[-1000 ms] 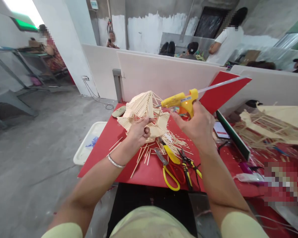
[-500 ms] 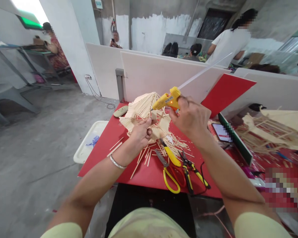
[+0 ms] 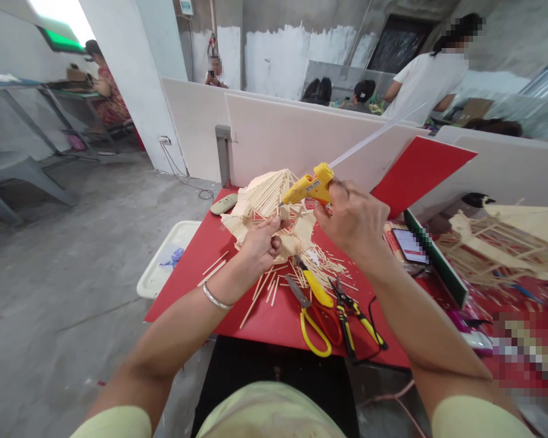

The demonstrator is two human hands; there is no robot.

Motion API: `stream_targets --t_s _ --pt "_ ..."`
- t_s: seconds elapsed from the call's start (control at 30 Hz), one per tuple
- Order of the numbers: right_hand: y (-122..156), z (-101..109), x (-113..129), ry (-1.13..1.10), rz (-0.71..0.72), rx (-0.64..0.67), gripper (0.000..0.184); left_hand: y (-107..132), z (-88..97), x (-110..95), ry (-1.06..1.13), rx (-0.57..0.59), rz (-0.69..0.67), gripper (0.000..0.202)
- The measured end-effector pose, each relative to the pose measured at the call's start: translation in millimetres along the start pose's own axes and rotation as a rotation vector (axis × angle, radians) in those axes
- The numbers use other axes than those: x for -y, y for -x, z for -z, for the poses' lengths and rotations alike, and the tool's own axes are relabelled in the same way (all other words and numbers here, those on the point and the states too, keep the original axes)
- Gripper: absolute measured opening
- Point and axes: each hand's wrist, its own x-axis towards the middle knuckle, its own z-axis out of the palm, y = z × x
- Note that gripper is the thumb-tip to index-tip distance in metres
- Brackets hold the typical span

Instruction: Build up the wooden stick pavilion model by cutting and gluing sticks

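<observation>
My right hand (image 3: pixel 358 216) is wrapped round the handle of a yellow hot glue gun (image 3: pixel 309 186), and a long clear glue stick (image 3: pixel 374 139) juts from its back. The nozzle points down and left, at the top end of a thin wooden stick (image 3: pixel 278 212). My left hand (image 3: pixel 261 248) pinches that stick between thumb and fingers; whether nozzle and stick touch I cannot tell. Behind both hands lies a star-like structure of wooden sticks (image 3: pixel 262 196), partly hidden by my left hand. Loose sticks (image 3: pixel 270 289) are scattered in front of it.
On the red tabletop (image 3: pixel 189 298) lie scissors (image 3: pixel 314 328), a yellow-handled cutter (image 3: pixel 317 287) and pliers (image 3: pixel 344 322). A phone (image 3: pixel 410 245) rests at the right, beside a green-edged board (image 3: pixel 438 261). Another stick structure (image 3: pixel 488 243) stands further right. A white partition (image 3: pixel 296 134) closes the back.
The view has shifted slightly. The glue gun has tilted a little and its orange light no longer shows. Both hands keep their holds, in nearly the same places.
</observation>
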Motion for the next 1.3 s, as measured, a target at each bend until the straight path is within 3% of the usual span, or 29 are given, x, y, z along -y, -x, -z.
stream_targets --t_s 0.57,1.3 --pt "0.1 0.0 0.9 0.009 0.025 -0.015 0.041 -3.5 3.3 4.7 -0.014 -0.009 -0.053 0.006" --pt "5.9 -1.2 1.7 0.016 0.019 -0.020 0.040 2.9 -0.1 -0.6 0.017 -0.030 -0.026 0.010"
